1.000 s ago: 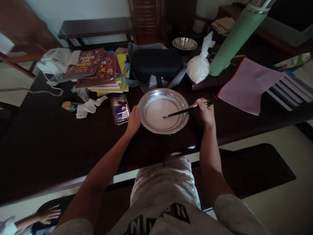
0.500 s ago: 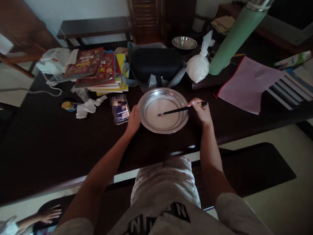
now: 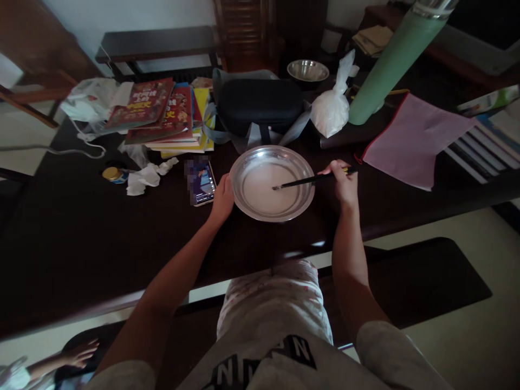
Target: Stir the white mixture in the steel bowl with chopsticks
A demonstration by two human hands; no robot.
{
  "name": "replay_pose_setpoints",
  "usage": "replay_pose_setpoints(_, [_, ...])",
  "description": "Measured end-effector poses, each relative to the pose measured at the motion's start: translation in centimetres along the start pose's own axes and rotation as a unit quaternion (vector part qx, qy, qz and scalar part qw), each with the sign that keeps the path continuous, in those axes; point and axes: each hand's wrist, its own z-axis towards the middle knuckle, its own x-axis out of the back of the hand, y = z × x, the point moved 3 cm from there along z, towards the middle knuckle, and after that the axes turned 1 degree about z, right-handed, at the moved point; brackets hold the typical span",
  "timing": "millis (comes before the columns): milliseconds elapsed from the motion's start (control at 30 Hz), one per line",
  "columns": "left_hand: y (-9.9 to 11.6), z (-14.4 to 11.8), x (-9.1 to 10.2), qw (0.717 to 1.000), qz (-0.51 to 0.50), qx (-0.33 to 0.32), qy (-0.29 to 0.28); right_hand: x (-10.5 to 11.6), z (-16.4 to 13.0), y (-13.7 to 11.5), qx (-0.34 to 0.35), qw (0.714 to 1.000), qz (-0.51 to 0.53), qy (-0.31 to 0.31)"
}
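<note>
A: Where is the metal bowl?
B: On the dark table, near the middle, between the two hands. Cloudy white stuff hides the bottom of it.

A: What dips into it?
B: A thin black stick, like a chopstick. I can't tell if it's one or two pressed together. Its tip is hard to make out.

A: Who has the stick?
B: The right hand, at the right of the bowl. Its fingers are curled closed around the stick's top end. Some fingers are hidden behind the hand.

A: And the left hand?
B: It is bent a little and holds the bowl's left rim. I can't see its fingertips well.

A: What's just left of that hand?
B: A phone. Blocky squares cover part of its screen. Farther left are crumpled tissues and a little jar with a yellow lid.

A: What's on the far side?
B: A black case right behind the bowl. To its right is a tied plastic bag of white stuff, then a tall green bottle. The picture's edge cuts off the bottle's top.

A: Anyone else?
B: Another person's hand shows at the near left, fingers spread. The rest of that person is mostly cut off.
</note>
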Motion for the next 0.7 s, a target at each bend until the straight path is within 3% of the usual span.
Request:
replay_pose_setpoints(167, [-0.1, -0.01, 0.05, 1.0, -0.012, -0.002, 0.002, -0.85, -0.13, -0.27, -0.002, 0.997, -0.006, -0.079])
replay_pose_setpoints(333, [-0.1, 0.0, 0.03, 1.0, -0.005, -0.012, 0.0, -0.14, 0.06, -0.05, 0.002, 1.0, 0.002, -0.001])
replay_pose_setpoints(533, [-0.17, 0.07, -0.01, 1.0, -0.007, -0.003, 0.001, -0.83, -0.06, -0.25, 0.004, 0.997, 0.003, -0.075])
replay_pose_setpoints(700, [-0.19, 0.09, -0.07, 1.0, -0.007, -0.002, -0.001, -0.19, 0.0, -0.18, -0.003, 1.0, -0.002, 0.0])
